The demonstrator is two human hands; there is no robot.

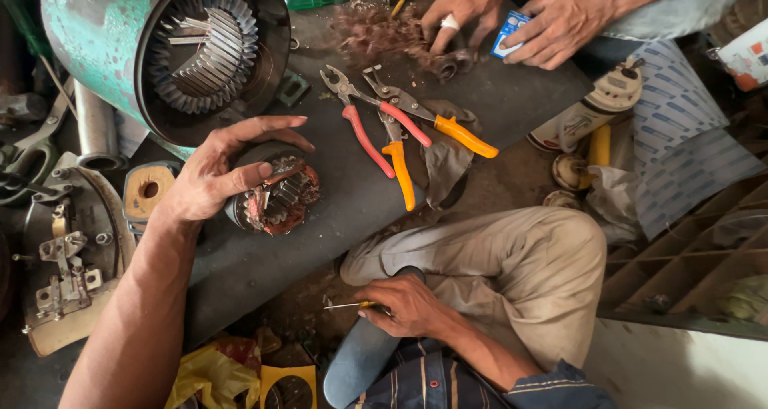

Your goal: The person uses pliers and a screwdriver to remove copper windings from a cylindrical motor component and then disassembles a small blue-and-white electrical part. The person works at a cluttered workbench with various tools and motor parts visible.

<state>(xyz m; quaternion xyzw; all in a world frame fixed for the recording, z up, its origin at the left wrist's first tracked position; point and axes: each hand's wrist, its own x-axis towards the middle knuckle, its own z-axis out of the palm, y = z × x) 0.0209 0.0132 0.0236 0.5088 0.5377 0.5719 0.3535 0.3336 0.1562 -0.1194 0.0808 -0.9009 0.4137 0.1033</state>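
Containers first: the big green motor housing (pixel 112 37) lies on its side at the upper left, and inside its round mouth we see a ring of grey slotted steel laminations (pixel 210 53). A small cream bottle (pixel 588 113) lies tipped over at the right edge of the dark work board (pixel 320 225); we cannot tell what is in it.

Our left hand (pixel 212 177) is spread wide over a small wound motor core (pixel 276 197), thumb pressed across its top and fingers arched above it, steadying it on the board rather than closing around it. Our right hand (pixel 408 305), low by our bent knee, is clenched on a thin screwdriver (pixel 348 305) with a yellow handle, its tip pointing left.

Just right of the core lie red-handled pliers (pixel 364 133) and two orange-handled pliers (pixel 432 125), crossed over one another. Across the board, another person's two hands (pixel 512 17) work amid reddish copper scraps (pixel 376 33); one holds a small blue and white packet (pixel 510 31).
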